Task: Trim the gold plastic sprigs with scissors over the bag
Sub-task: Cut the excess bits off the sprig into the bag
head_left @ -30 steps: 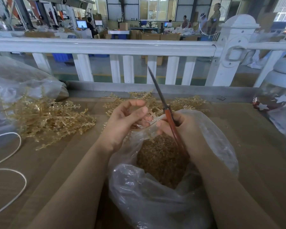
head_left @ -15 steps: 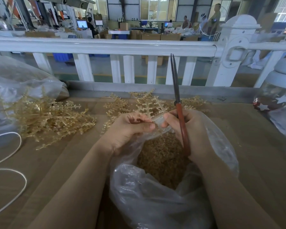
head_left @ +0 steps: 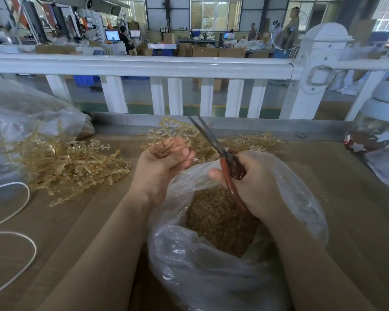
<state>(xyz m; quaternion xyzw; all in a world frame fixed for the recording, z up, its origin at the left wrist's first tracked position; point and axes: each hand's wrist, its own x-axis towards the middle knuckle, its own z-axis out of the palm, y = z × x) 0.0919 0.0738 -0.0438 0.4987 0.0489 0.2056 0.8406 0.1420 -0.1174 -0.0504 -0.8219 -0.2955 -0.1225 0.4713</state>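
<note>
- gold plastic sprig (head_left: 170, 133) is pinched by its stem in the closed left hand (head_left: 164, 169), fanning up and away toward the bench's far edge.
- right hand (head_left: 252, 182) is wrapped around the red handles of the scissors (head_left: 220, 153); blades slightly parted, pointing up-left, just right of the sprig.
- clear bag (head_left: 211, 277) gapes below both hands at the near edge, holding trimmings.
- untrimmed sprigs (head_left: 61, 162) are heaped toward the left edge, nearer the left hand.

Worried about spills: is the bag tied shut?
No, the bag gapes open under both hands, with gold trimmings showing inside.
</note>
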